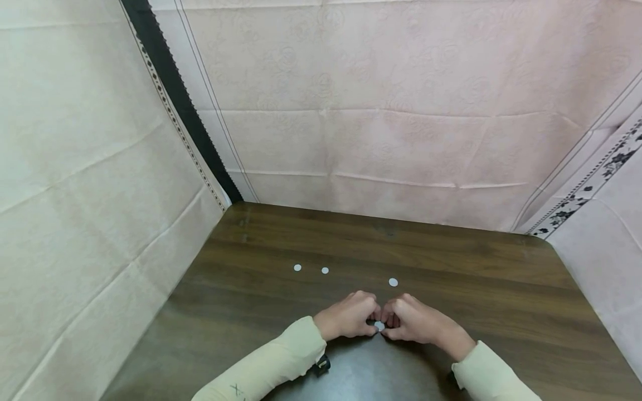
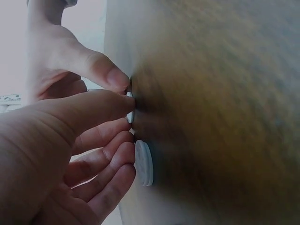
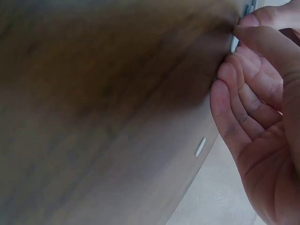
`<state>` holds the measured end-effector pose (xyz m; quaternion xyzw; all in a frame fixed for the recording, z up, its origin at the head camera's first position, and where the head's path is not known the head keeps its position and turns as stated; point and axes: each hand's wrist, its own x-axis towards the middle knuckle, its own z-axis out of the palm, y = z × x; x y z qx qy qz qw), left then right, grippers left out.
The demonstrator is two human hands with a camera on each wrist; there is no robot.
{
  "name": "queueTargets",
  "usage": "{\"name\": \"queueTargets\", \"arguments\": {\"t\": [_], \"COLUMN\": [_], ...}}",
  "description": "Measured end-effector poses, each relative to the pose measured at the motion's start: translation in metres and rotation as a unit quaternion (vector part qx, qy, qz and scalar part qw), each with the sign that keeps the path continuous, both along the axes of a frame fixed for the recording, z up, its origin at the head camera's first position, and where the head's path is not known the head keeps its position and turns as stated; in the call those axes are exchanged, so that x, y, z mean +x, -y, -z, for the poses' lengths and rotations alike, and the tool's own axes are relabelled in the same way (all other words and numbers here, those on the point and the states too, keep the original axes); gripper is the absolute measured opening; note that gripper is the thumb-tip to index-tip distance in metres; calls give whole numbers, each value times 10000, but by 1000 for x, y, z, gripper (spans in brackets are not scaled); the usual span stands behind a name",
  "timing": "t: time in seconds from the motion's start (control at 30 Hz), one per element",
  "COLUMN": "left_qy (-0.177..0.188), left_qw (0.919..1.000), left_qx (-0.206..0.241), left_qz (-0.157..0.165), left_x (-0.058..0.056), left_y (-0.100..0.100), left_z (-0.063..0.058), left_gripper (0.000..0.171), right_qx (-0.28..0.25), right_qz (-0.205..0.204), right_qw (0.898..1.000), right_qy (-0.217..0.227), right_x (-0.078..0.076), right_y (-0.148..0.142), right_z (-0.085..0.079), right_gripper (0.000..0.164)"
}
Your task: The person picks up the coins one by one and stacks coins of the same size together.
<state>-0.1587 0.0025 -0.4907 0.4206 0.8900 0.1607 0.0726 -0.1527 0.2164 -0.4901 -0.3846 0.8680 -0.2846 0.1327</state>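
A small white disc (image 1: 379, 326) lies low over the table between both hands. My left hand (image 1: 351, 316) is at its left edge, thumb and fingers bent around it. From the other side my right hand (image 1: 413, 318) holds the same disc, its thumb tip close to the left thumb. In the left wrist view the disc (image 2: 131, 112) shows edge-on under the thumbs. Beside the left fingertips lies a short stack of white discs (image 2: 144, 163). The right wrist view shows the disc (image 3: 234, 43) partly hidden by the right thumb.
Farther back on the brown wooden table (image 1: 241, 312) lie three separate white discs, a left one (image 1: 297, 268), a middle one (image 1: 325, 270) and a right one (image 1: 393, 282). Pale cloth (image 1: 391, 139) hangs behind the table and along both sides.
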Motion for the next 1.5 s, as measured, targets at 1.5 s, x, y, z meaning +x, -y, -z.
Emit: {"name": "queueTargets", "arguments": {"t": [1.5], "left_qy": [5], "left_qw": [9999], "left_qx": [-135], "left_qz": [-30], "left_x": [1], "left_y": [-1], "left_z": [1], "left_gripper": [7], "right_qx": [558], "right_qz": [592], "right_qw": [9930], "right_qy": [-853], "right_x": [-74], "right_y": [-32], "right_z": [-11], "right_gripper": [9]}}
